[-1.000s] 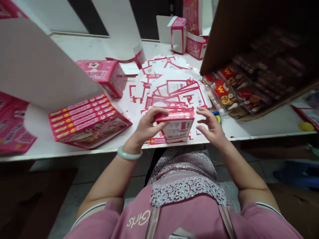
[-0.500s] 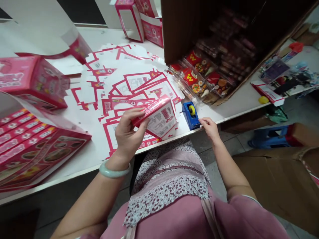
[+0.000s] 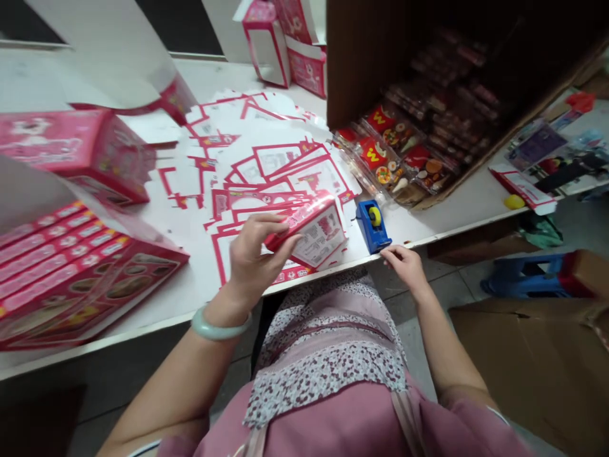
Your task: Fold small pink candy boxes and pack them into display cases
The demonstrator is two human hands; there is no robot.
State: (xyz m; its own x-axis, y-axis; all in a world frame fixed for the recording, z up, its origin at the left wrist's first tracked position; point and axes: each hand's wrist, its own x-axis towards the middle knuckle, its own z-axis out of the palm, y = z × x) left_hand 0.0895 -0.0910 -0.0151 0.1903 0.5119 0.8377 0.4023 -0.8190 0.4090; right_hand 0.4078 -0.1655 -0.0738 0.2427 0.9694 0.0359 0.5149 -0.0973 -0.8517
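Moved over to the blue tape dispenser (image 3: 372, 228), my right hand (image 3: 406, 266), pinched together, my left hand (image 3: 252, 255) pinching the pink box (image 3: 320, 238)

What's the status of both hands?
Left hand: fingers on pink box. Right hand: fingers at front of blue tape dispenser. Loose printed sheets beyond.

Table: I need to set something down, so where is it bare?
Bare: right of the tape dispenser, in front of the carton; also between the stacked boxes and the cards. Crowded: the middle, full of cards.
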